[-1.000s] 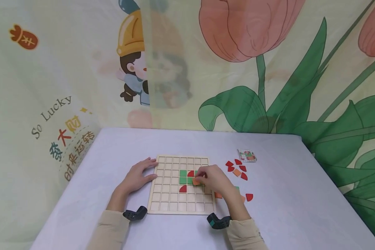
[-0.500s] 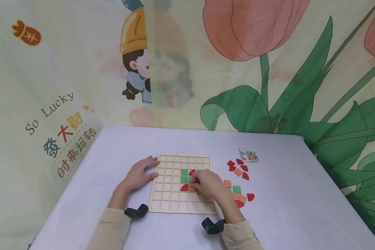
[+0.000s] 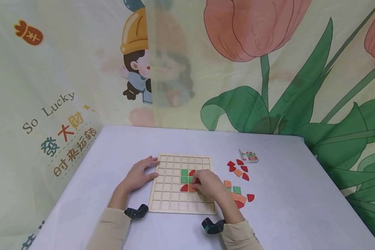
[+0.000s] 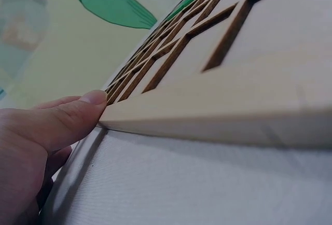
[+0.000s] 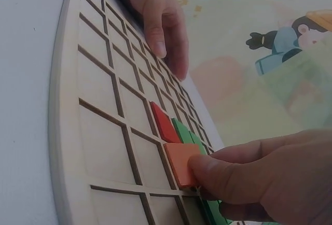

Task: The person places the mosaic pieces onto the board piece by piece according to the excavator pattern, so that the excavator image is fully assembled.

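A wooden grid board lies flat on the table, also seen in the left wrist view and right wrist view. Green squares and red quarter-round pieces sit in its cells. My right hand pinches an orange square tile and holds it at a cell beside the red piece. My left hand lies flat with straight fingers on the board's left edge; its thumb touches the rim.
Loose red, orange and green tiles are scattered right of the board. A small pattern card lies behind them. The table is covered in pale cloth, and printed fabric walls stand behind and at both sides.
My right hand has carried the orange tile from the board's middle row down and slightly left, to the cell beside the lower red piece. The left hand has stayed put.
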`<state>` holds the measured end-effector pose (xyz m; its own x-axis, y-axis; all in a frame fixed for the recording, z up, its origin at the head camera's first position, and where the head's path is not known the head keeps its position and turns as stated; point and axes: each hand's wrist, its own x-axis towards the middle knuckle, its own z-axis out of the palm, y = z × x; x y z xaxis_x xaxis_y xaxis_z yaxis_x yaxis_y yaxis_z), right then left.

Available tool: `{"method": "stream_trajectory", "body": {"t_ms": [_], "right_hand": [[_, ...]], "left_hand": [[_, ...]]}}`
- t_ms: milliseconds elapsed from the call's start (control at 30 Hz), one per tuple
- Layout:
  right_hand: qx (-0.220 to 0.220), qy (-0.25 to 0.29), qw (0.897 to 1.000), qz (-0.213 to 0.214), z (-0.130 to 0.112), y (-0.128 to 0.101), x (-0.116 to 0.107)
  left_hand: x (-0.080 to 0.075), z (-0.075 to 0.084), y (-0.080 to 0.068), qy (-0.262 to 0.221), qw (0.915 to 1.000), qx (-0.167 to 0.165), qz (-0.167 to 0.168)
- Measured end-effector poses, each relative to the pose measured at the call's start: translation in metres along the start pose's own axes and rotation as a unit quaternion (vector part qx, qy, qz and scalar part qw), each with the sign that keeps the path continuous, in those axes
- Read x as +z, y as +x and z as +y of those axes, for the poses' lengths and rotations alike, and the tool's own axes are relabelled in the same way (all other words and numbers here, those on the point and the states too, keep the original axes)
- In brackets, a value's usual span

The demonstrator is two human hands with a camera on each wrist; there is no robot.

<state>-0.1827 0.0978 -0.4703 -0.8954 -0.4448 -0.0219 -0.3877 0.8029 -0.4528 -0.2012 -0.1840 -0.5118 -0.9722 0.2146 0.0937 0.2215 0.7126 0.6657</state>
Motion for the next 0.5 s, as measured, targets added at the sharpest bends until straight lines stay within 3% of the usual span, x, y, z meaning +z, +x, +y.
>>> {"method": "stream_trajectory", "body": {"t_ms": [300, 400, 500], "right_hand": [[-0.024, 0.009, 1.000, 0.008, 0.009, 0.005, 0.003], [0.011, 0.028, 1.000, 0.006, 0.021, 0.006, -0.003], [0.081, 0.056, 0.995, 0.012, 0.039, 0.003, -0.017]], "left_hand": [[0.000, -0.001, 0.000, 0.003, 1.0000, -0.004, 0.001], [0.000, -0.002, -0.001, 0.002, 1.0000, -0.001, 0.002], [0.000, -0.001, 0.000, 0.004, 1.0000, 0.003, 0.002]]}}
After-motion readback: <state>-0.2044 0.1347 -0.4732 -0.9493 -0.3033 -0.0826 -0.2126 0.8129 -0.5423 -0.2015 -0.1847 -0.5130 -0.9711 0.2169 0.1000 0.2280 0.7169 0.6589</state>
